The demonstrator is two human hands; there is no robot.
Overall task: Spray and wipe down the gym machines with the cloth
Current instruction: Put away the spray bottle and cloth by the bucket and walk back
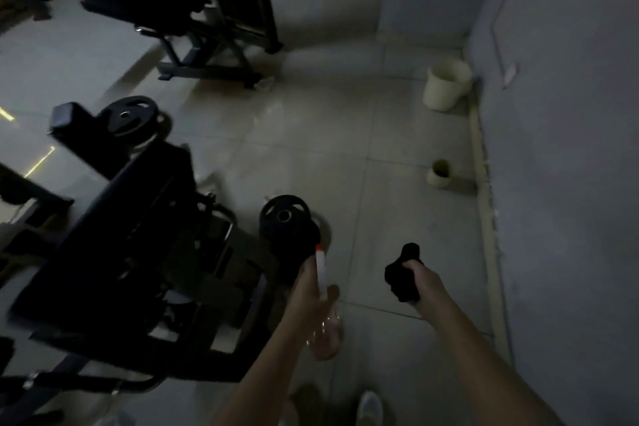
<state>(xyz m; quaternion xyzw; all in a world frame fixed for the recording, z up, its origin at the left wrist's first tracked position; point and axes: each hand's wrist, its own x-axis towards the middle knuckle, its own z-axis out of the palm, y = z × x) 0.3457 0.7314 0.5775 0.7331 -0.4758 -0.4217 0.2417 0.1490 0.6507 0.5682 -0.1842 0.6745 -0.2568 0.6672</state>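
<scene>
The step in hand looks like lining up a spray on the nearest machine [138, 235], the dark frame that fills the space to the left of both hands. The left hand [306, 287] grips the spray bottle [321, 273] round its neck, with the red-tipped nozzle pointing away from the person and the clear body hanging below the fingers. The right hand [424, 282] is clenched round the bunched black cloth [401, 275], held out over bare floor with nothing under it. The nozzle seems aimed more at the plate [285, 218] just beyond the left hand than at the frame itself, so to do this well, swing the bottle leftward until it faces a padded or gripped surface. Give a short, light burst from close in, so little mist falls on the tiles. The cloth sits just right of the bottle and apart from it, so it should cross over quickly and wipe before the liquid runs. Shaking the cloth out flatter would cover more metal per pass. The light is dim, so wet and dry patches will be hard to tell apart, and working in a fixed order is the safer course. A second machine [193, 10] stands well beyond both hands
</scene>
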